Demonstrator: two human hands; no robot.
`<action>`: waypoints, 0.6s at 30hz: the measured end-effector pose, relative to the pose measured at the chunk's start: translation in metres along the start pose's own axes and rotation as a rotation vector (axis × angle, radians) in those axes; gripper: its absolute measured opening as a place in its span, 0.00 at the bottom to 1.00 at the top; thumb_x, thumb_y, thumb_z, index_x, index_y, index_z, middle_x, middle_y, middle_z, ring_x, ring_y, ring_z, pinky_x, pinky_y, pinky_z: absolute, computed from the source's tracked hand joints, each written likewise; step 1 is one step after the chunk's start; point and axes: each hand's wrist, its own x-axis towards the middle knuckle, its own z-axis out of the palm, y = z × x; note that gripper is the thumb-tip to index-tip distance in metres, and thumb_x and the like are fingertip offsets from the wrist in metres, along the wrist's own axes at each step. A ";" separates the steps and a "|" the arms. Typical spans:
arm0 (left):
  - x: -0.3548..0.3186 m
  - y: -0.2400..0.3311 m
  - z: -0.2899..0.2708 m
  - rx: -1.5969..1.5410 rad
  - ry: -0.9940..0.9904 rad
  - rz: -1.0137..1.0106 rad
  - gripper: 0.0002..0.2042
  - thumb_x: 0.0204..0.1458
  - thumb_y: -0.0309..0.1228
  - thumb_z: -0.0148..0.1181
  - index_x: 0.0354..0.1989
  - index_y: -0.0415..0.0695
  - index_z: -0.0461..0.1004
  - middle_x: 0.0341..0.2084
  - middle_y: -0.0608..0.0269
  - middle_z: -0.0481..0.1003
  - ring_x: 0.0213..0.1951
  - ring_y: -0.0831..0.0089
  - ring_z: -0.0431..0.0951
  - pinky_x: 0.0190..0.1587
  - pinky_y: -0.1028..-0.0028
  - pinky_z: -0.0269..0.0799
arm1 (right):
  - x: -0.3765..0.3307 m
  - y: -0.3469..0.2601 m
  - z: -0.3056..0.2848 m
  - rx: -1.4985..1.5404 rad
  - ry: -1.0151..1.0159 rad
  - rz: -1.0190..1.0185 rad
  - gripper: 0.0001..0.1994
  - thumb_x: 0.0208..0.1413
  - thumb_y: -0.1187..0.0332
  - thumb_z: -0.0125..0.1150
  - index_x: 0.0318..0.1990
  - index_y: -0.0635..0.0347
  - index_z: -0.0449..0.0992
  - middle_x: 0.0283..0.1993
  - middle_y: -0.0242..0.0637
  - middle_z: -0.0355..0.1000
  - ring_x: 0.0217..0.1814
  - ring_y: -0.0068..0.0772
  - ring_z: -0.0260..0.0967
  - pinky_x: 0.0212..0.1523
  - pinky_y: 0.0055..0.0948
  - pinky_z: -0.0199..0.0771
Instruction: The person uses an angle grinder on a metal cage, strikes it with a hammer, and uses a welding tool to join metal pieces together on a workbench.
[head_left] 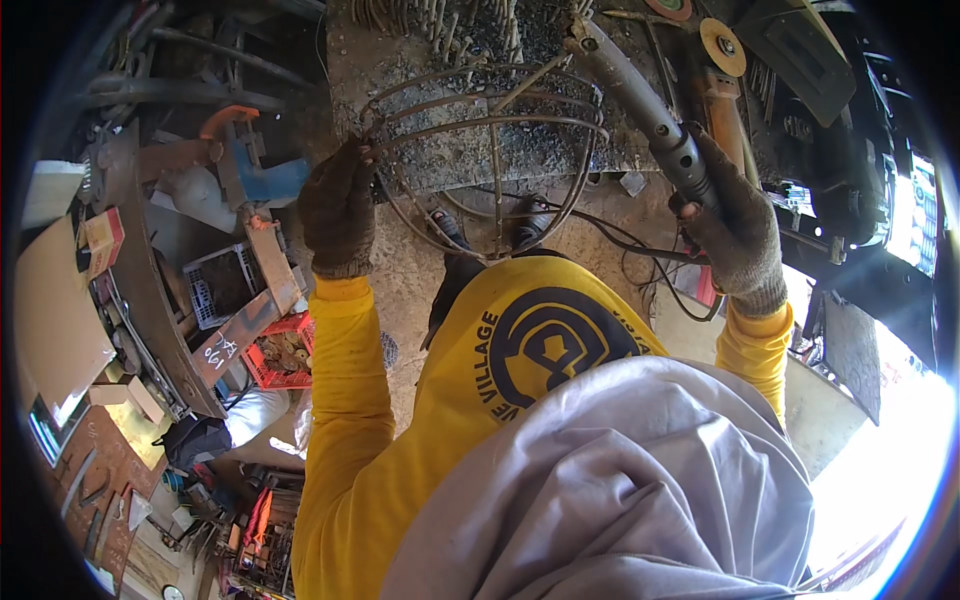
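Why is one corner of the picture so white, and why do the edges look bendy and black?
In the head view, strong daylight washes out the lower right corner to white. The fisheye lens bends straight edges near the rim and leaves a black border. The middle stays sharp: the gloved left hand on the wire cage and the gloved right hand around the welding torch.

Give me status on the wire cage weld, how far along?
Done: the wire cage already has its hoops and ribs joined into a dome shape on the metal bench. In hand: the gloved left hand grips the cage's rim, and the gloved right hand holds the welding torch with its tip at the cage's top. Left: I can't tell which joints remain unwelded; the angle grinder lies unused beside it.
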 end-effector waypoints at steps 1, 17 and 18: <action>0.000 -0.001 0.001 -0.011 0.013 0.002 0.14 0.57 0.26 0.66 0.53 0.44 0.81 0.40 0.51 0.83 0.40 0.60 0.85 0.42 0.68 0.79 | 0.000 0.001 0.000 -0.007 0.001 0.002 0.35 0.56 0.73 0.60 0.73 0.64 0.60 0.37 0.31 0.75 0.27 0.14 0.67 0.29 0.17 0.71; -0.029 -0.045 0.008 -0.817 -0.017 -0.351 0.16 0.59 0.26 0.62 0.56 0.40 0.78 0.33 0.60 0.81 0.37 0.67 0.81 0.47 0.71 0.77 | 0.002 0.016 -0.001 0.005 0.011 -0.080 0.32 0.59 0.68 0.60 0.71 0.62 0.63 0.35 0.30 0.76 0.28 0.17 0.67 0.30 0.22 0.69; -0.040 -0.058 0.003 -1.197 -0.039 -0.441 0.16 0.59 0.26 0.62 0.56 0.40 0.78 0.32 0.60 0.80 0.36 0.67 0.81 0.47 0.71 0.77 | 0.005 0.016 0.000 -0.024 0.046 -0.145 0.30 0.59 0.68 0.62 0.69 0.63 0.65 0.40 0.34 0.76 0.32 0.22 0.70 0.33 0.24 0.72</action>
